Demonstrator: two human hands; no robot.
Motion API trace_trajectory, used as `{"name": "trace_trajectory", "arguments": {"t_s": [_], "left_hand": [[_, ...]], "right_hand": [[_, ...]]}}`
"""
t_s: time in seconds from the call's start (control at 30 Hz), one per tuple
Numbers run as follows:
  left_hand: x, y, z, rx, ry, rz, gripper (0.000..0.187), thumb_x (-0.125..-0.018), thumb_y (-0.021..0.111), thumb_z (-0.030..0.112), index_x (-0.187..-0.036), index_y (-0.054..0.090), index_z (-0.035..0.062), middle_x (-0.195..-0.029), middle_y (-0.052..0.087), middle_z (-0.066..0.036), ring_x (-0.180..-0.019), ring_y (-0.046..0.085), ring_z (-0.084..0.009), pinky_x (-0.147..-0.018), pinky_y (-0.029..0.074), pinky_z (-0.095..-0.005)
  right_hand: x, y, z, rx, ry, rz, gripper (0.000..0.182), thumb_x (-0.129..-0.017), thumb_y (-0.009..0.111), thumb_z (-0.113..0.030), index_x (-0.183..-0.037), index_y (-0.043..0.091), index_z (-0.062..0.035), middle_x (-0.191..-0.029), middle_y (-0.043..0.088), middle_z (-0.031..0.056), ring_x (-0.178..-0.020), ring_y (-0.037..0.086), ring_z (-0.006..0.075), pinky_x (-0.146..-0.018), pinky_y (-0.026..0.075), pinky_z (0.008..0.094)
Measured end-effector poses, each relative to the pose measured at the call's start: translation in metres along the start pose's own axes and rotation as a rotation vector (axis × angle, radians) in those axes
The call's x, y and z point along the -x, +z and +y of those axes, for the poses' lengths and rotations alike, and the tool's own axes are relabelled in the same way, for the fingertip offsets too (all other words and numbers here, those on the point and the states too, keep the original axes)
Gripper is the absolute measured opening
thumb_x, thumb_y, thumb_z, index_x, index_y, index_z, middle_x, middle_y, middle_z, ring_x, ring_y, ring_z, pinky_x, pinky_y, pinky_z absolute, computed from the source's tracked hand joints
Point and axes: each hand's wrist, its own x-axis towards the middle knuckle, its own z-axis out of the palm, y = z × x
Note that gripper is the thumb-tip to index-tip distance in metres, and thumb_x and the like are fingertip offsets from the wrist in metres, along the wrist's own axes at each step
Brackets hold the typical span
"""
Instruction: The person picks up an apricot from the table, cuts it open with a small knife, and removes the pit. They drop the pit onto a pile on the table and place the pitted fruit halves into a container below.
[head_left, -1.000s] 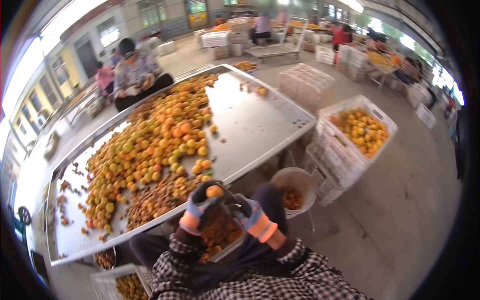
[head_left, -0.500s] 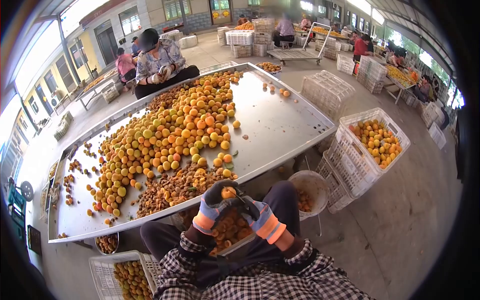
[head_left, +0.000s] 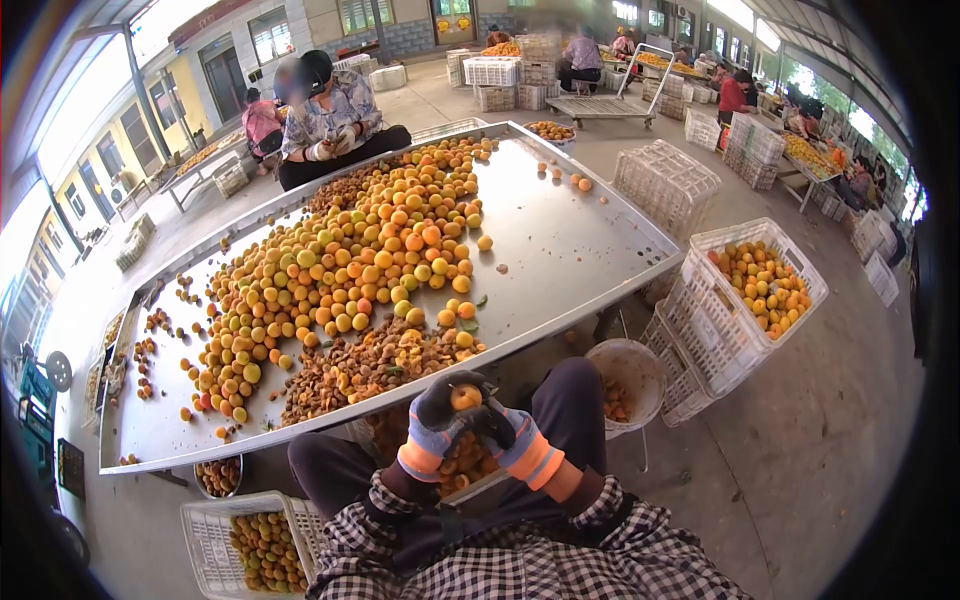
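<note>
Gloved in grey, blue and orange, my left hand (head_left: 438, 418) is closed around an orange apricot (head_left: 465, 397) above my lap. My right hand (head_left: 508, 432) is closed against the apricot's lower right side; what its dark-gloved fingers hold is hidden. Just beyond both hands is the front edge of a metal table (head_left: 570, 290). On it lie a large heap of whole apricots (head_left: 330, 260) and a pile of brown pits and scraps (head_left: 360, 370). Opened apricot pieces (head_left: 465, 463) show in a container below my hands.
A white bucket (head_left: 627, 385) stands by my right knee, beside stacked crates with an apricot-filled crate (head_left: 765, 280) on top. Another crate (head_left: 262, 550) is at lower left. Across the table sits a co-worker (head_left: 325, 120); a cart (head_left: 605, 105) stands farther back.
The view has shifted slightly. My hands have drawn closer together around the apricot, and the dark tool-like shape seen earlier at my right fingers no longer shows clearly.
</note>
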Motion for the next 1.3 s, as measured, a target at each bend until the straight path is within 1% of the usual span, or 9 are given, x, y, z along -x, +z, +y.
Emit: {"name": "trace_trajectory", "arguments": {"t_s": [0.23,0.4,0.47,0.6,0.83,0.9,1.03,1.2,1.3], "left_hand": [[0.002,0.018,0.003,0.669,-0.328,0.055,0.036,-0.09,0.059,0.025,-0.114,0.055,-0.0015,-0.099,0.063,-0.01,-0.09,0.061,-0.0182,-0.078,0.051,-0.0285],[0.001,0.001,-0.008,0.216,-0.224,0.073,0.031,-0.093,0.054,0.022,-0.115,0.051,-0.0005,-0.089,0.061,-0.011,-0.073,0.063,-0.0206,-0.072,0.051,-0.0276],[0.004,-0.003,-0.003,0.455,-0.388,0.07,0.028,-0.092,0.054,0.014,-0.118,0.05,0.0033,-0.085,0.063,-0.014,-0.069,0.064,-0.0253,-0.062,0.055,-0.0365],[-0.005,0.016,-0.023,0.712,-0.487,0.427,0.035,-0.091,0.053,0.046,-0.092,0.062,0.0122,-0.07,0.06,0.001,-0.051,0.054,-0.013,-0.04,0.038,-0.0267],[-0.019,-0.002,-0.052,0.596,-0.496,0.176,0.031,-0.094,0.051,0.039,-0.096,0.058,0.0088,-0.079,0.057,0.0,-0.063,0.051,-0.0102,-0.056,0.041,-0.0208],[-0.027,-0.006,-0.056,0.16,-0.173,-0.058,0.046,-0.09,0.055,0.042,-0.11,0.057,0.0008,-0.09,0.061,-0.004,-0.079,0.058,-0.0183,-0.067,0.047,-0.0286],[-0.027,0.023,-0.03,0.169,-0.133,-0.019,0.022,-0.094,0.049,0.023,-0.102,0.057,0.0035,-0.083,0.059,-0.005,-0.069,0.055,-0.0151,-0.062,0.045,-0.0251],[-0.019,0.044,0.043,0.018,-0.132,0.014,0.019,-0.093,0.052,0.017,-0.097,0.06,0.0005,-0.084,0.062,-0.006,-0.076,0.058,-0.0173,-0.069,0.047,-0.0285],[-0.007,0.025,-0.041,-0.199,-0.223,0.294,0.025,-0.094,0.052,0.024,-0.102,0.061,0.0022,-0.093,0.063,-0.006,-0.087,0.057,-0.0168,-0.078,0.046,-0.0305]], "right_hand": [[-0.008,0.011,0.006,0.018,-0.003,0.124,0.03,-0.083,0.057,-0.008,-0.113,0.055,-0.0042,-0.097,0.062,0.0174,-0.091,0.061,0.0376,-0.074,0.051,0.0386],[-0.011,0.004,0.009,0.045,0.026,-0.095,0.028,-0.086,0.051,-0.015,-0.111,0.055,-0.0041,-0.103,0.061,0.0146,-0.096,0.059,0.0299,-0.081,0.049,0.0378],[-0.005,0.007,0.003,0.076,-0.007,-0.072,0.03,-0.087,0.049,-0.019,-0.112,0.056,-0.0044,-0.109,0.058,0.0154,-0.098,0.057,0.0276,-0.085,0.046,0.0363],[-0.026,0.034,0.004,0.018,0.155,0.004,0.038,-0.089,0.049,-0.019,-0.123,0.048,-0.0031,-0.107,0.059,0.0176,-0.1,0.058,0.0303,-0.086,0.046,0.0372],[-0.028,0.027,0.029,-0.044,0.148,0.159,0.048,-0.088,0.052,-0.02,-0.133,0.042,-0.0076,-0.107,0.062,0.0174,-0.1,0.06,0.032,-0.082,0.046,0.0376],[-0.029,0.023,0.041,-0.165,0.214,0.133,0.047,-0.088,0.053,-0.02,-0.132,0.043,-0.0072,-0.106,0.062,0.0179,-0.099,0.061,0.0319,-0.081,0.046,0.0378],[-0.027,0.035,0.055,0.054,0.232,0.095,0.027,-0.092,0.048,-0.023,-0.107,0.063,-0.0061,-0.093,0.066,0.0155,-0.092,0.064,0.0299,-0.075,0.047,0.0373],[-0.022,0.012,0.013,-0.227,0.18,0.195,0.029,-0.09,0.048,-0.024,-0.111,0.058,-0.006,-0.093,0.065,0.0196,-0.089,0.063,0.0343,-0.074,0.047,0.0391],[-0.03,0.031,0.027,-0.095,0.163,0.226,0.033,-0.092,0.046,-0.026,-0.119,0.051,-0.0077,-0.095,0.065,0.019,-0.089,0.064,0.0336,-0.074,0.047,0.0397]]}}
